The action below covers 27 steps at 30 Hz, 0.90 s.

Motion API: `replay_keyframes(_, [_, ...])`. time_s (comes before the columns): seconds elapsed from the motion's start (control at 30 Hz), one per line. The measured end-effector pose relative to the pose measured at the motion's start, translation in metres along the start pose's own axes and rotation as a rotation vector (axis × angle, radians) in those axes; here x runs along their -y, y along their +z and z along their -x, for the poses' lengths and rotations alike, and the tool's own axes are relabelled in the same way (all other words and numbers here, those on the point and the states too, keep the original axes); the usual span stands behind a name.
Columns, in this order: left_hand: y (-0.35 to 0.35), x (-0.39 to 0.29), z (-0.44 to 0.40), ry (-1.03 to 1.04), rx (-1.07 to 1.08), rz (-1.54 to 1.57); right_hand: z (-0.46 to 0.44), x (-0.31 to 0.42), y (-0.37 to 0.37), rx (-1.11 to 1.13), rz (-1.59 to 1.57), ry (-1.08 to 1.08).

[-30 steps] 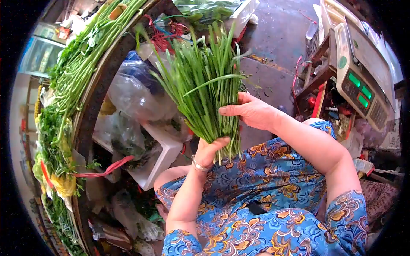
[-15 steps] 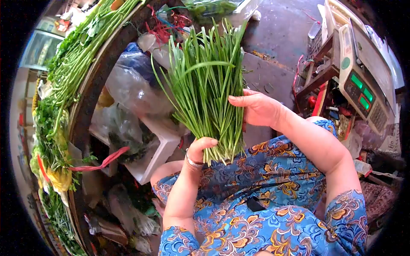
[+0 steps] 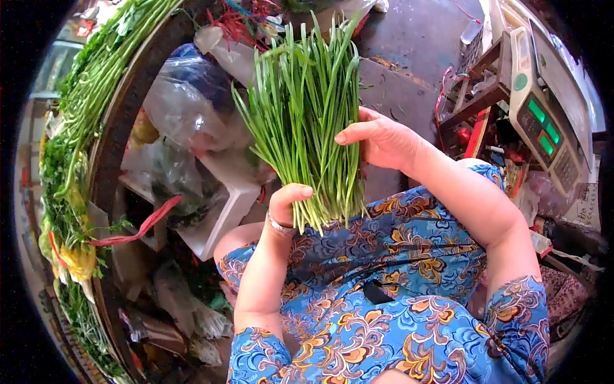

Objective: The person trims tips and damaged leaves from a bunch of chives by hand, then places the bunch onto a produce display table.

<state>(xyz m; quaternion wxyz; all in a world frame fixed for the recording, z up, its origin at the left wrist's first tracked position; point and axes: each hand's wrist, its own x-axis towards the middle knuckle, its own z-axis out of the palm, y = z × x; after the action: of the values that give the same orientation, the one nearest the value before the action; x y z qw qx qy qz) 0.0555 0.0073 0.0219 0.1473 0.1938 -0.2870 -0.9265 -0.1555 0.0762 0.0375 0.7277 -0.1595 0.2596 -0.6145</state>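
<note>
A thick bunch of garlic chives point(image 3: 313, 121), long flat green leaves with paler cut ends, is held up in front of my lap. My left hand point(image 3: 289, 203) grips it low on the left, thumb across the pale stems and fingers hidden behind. Higher on the right side, my right hand point(image 3: 384, 137) is closed around the edge of the bunch, its thumb in front and the other fingers mostly behind the leaves. The leaf tips point away from me, and the cut ends hang above my patterned blue dress point(image 3: 390, 256).
Leafy greens point(image 3: 115, 89) lie along a curved dark ledge point(image 3: 121, 115) at left, with a red ribbon point(image 3: 144, 225) sticking out. Clear plastic bags point(image 3: 192, 109) and a white foam box point(image 3: 224, 217) sit below. A lit digital scale point(image 3: 543, 121) stands at right by a wooden rack point(image 3: 480, 86).
Both hands and the chives have shifted slightly up and left in view. A bent leaf that lay across the bunch no longer shows there. Both hands keep their hold.
</note>
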Motion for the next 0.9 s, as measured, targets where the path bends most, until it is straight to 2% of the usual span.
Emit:
replay_keyframes(0.27, [0.000, 0.000, 0.000, -0.073, 0.031, -0.135, 0.000, -0.001, -0.005, -0.005, -0.006, 0.056])
replay_keyframes(0.4, [0.003, 0.003, 0.000, -0.048, 0.011, -0.187, 0.001, -0.001, 0.006, -0.013, 0.049, 0.012])
replay_keyframes(0.47, [-0.002, 0.005, -0.002, -0.039, -0.093, -0.479, 0.000, -0.003, 0.006, -0.019, 0.130, -0.018])
replay_keyframes(0.53, [0.010, 0.001, -0.006, -0.038, -0.086, -0.485, -0.003, -0.008, 0.005, -0.023, 0.167, -0.050])
replay_keyframes(0.63, [0.005, 0.010, -0.016, -0.029, -0.133, -0.707, -0.004, -0.019, 0.008, -0.123, 0.333, -0.131])
replay_keyframes(0.67, [0.004, 0.011, -0.016, -0.032, -0.132, -0.707, -0.005, -0.019, 0.007, -0.125, 0.331, -0.131])
replay_keyframes(0.77, [0.002, 0.012, -0.013, 0.036, -0.039, -0.405, -0.007, -0.017, 0.005, -0.130, 0.241, -0.085])
replay_keyframes(0.8, [0.002, 0.011, -0.008, -0.001, -0.096, -0.394, -0.007, -0.017, 0.004, -0.130, 0.241, -0.085])
replay_keyframes(0.9, [-0.002, 0.011, -0.008, -0.009, -0.075, -0.348, -0.006, -0.014, 0.001, -0.118, 0.225, -0.077])
